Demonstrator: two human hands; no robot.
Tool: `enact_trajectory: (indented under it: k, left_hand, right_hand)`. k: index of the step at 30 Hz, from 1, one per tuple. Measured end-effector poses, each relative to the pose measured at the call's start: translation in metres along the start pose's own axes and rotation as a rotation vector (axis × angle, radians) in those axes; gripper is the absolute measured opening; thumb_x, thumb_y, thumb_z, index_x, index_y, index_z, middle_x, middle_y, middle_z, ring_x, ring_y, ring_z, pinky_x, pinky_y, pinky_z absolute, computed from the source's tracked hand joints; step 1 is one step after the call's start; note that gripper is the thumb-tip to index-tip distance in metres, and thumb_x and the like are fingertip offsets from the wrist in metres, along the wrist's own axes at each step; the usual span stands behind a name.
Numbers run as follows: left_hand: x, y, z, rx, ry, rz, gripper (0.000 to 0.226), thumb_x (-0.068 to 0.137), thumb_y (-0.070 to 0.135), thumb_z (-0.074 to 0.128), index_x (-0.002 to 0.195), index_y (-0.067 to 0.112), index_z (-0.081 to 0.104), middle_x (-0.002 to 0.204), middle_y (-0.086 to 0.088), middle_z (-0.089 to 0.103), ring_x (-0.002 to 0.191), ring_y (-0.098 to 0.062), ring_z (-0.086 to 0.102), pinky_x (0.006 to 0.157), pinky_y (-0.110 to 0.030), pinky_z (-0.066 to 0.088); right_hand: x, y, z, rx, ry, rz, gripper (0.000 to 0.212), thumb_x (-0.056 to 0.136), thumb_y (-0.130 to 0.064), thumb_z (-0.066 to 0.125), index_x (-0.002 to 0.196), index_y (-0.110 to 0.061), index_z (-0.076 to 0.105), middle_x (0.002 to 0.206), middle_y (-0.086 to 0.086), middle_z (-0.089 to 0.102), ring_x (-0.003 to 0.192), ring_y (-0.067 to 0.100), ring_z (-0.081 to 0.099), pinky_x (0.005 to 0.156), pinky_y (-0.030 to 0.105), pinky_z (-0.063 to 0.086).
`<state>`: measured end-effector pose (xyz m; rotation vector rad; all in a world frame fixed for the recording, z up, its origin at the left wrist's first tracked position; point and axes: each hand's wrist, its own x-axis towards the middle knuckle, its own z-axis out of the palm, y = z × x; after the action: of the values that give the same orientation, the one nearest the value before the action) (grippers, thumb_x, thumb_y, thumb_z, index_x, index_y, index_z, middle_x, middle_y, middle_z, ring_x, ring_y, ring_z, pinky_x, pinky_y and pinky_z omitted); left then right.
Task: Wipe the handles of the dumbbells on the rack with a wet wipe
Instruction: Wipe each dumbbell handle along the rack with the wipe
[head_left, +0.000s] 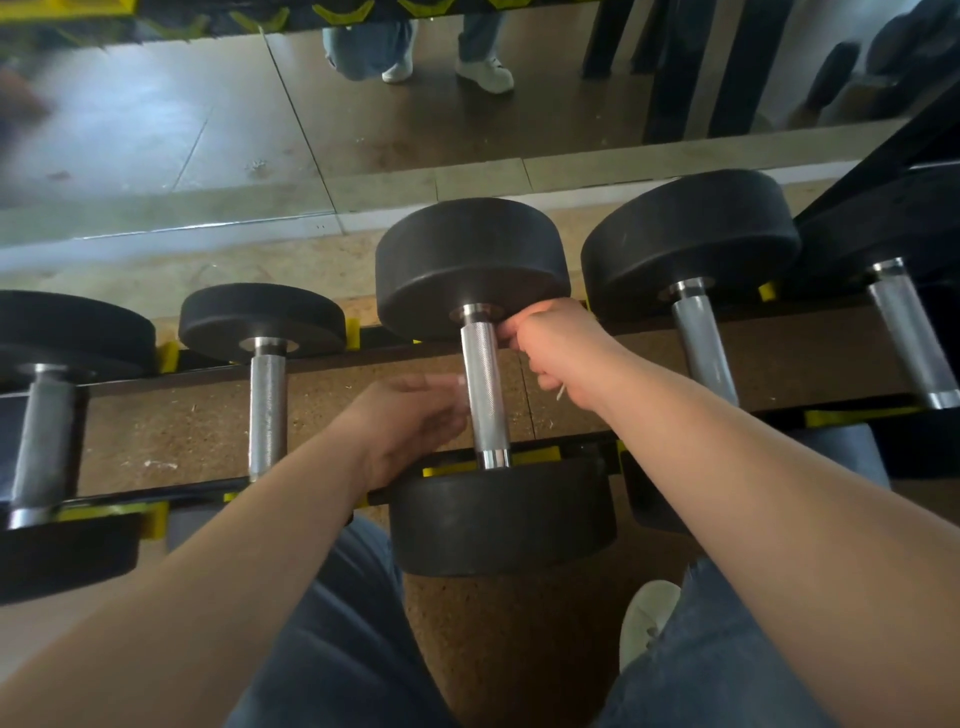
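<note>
The rack (156, 493) runs left to right across the view, low against a mirror (208, 130). Count with me: 5 dumbbells show on it, 2 to the left, 1 in the centre and 2 to the right, each with 1 steel handle across the rails.

The action is at the centre dumbbell (470, 265). Its knurled handle (485, 395) sits between 2 hands. The right hand (556, 348) is balled up just beside the far end of the bar, knuckles against the steel. The left hand (410, 421), blurred, reaches in from the other side with loose fingers; contact, I cannot tell.

And the wet wipe (560, 393)? Only 1 white sliver pokes out under the right fist, so it looks bunched inside.

Progress, as a judgement: handle 3 of 5 is the one being worked. No bar looks visibly wet, so which ones are done is unclear.
</note>
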<state>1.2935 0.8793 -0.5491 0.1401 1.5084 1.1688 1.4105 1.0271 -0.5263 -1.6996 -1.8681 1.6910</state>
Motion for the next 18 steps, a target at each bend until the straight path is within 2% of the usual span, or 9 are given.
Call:
enact_trajectory:
  k: [3,6,7,9,10,12,15,18]
  left_hand:
    - [0.012,0.016,0.012,-0.157,0.065,0.097,0.023,0.097,0.012,0.067,0.12,0.011,0.069,0.1,-0.005,0.08,0.087,-0.013,0.077,0.076,-0.029,0.06]
    - [0.006,0.016,0.012,-0.097,0.041,0.106,0.022,0.097,0.013,0.067,0.119,0.012,0.069,0.097,-0.003,0.078,0.086,-0.011,0.076,0.076,-0.028,0.059]
    - [-0.001,0.012,0.008,-0.028,0.003,0.088,0.021,0.096,0.013,0.067,0.117,0.012,0.071,0.096,-0.003,0.077,0.085,-0.01,0.074,0.077,-0.028,0.059]
    - [-0.015,0.002,0.0,0.178,-0.064,0.049,0.019,0.09,0.013,0.072,0.11,0.012,0.074,0.093,-0.004,0.077,0.083,-0.012,0.073,0.076,-0.027,0.058]
    - [-0.018,0.0,-0.002,0.278,-0.064,0.062,0.019,0.087,0.014,0.075,0.106,0.013,0.076,0.092,-0.003,0.078,0.083,-0.013,0.073,0.075,-0.026,0.059]
    - [-0.015,0.003,0.001,0.366,0.014,0.171,0.017,0.084,0.017,0.08,0.101,0.016,0.077,0.094,0.0,0.079,0.091,-0.016,0.075,0.078,-0.027,0.06]
    - [-0.002,0.018,0.013,0.297,0.136,0.362,0.01,0.087,0.02,0.079,0.097,0.019,0.078,0.099,-0.001,0.077,0.1,-0.02,0.073,0.087,-0.033,0.061]
    - [0.002,0.025,0.017,0.353,0.145,0.448,0.008,0.088,0.022,0.079,0.096,0.019,0.078,0.095,0.001,0.077,0.097,-0.018,0.073,0.085,-0.031,0.062]
  right_hand:
    - [-0.003,0.002,0.002,0.004,-0.041,-0.006,0.018,0.099,-0.025,0.06,0.11,-0.012,0.068,0.089,0.005,0.061,0.063,0.016,0.053,0.052,0.027,0.047]
    - [-0.014,0.004,-0.003,-0.159,-0.068,-0.068,0.017,0.102,-0.019,0.054,0.111,-0.021,0.068,0.098,0.005,0.065,0.079,0.021,0.063,0.081,0.037,0.06]
    - [-0.018,0.004,-0.004,-0.158,-0.095,-0.061,0.021,0.103,-0.016,0.053,0.117,-0.021,0.067,0.101,0.007,0.065,0.08,0.022,0.064,0.082,0.038,0.062]
    - [-0.023,0.005,-0.007,-0.154,-0.165,-0.04,0.028,0.104,-0.01,0.05,0.125,-0.02,0.064,0.109,0.008,0.063,0.075,0.018,0.065,0.063,0.028,0.062]
    - [-0.025,0.006,-0.008,-0.203,-0.185,-0.049,0.03,0.104,-0.008,0.048,0.128,-0.019,0.061,0.108,0.008,0.063,0.07,0.015,0.064,0.053,0.023,0.056]
    - [-0.027,0.007,-0.005,-0.326,-0.211,-0.08,0.034,0.104,-0.011,0.045,0.135,-0.02,0.055,0.094,0.007,0.064,0.06,0.011,0.056,0.044,0.02,0.045]
    - [-0.03,0.007,0.0,-0.411,-0.213,-0.115,0.033,0.105,-0.019,0.044,0.137,-0.021,0.053,0.08,0.005,0.059,0.057,0.012,0.049,0.044,0.022,0.039]
    - [-0.03,0.004,-0.001,-0.408,-0.164,-0.122,0.025,0.104,-0.021,0.047,0.123,-0.02,0.063,0.09,0.001,0.065,0.071,0.014,0.057,0.056,0.027,0.044]
